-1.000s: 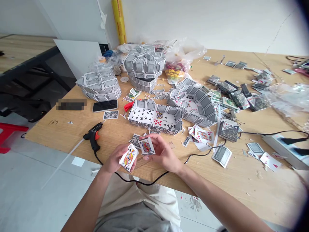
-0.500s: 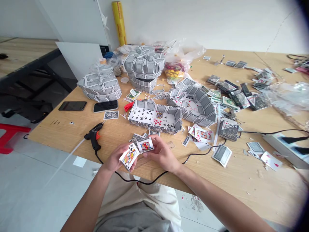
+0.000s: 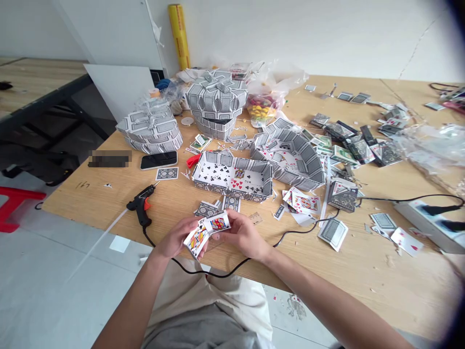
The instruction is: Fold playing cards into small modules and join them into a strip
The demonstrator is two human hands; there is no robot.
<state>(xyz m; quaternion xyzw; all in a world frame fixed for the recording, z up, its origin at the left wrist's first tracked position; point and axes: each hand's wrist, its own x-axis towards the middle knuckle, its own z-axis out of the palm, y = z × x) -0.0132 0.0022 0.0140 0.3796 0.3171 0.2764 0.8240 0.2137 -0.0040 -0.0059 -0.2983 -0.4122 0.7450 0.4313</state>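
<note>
Fingers (image 3: 237,219) on 2 cards (image 3: 207,231), glue gun (image 3: 140,206) beside, card box (image 3: 232,187) behind.

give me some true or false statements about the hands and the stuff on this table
The left hand and right hand both hold picture cards that touch each other. True.
The glue gun is in the right hand. False: it lies on the table, left of the hands, untouched.
An open card box sits beyond the hands, club cards on its floor. True.
The yellow roll lies flat on the table. False: it stands upright by the wall.
</note>
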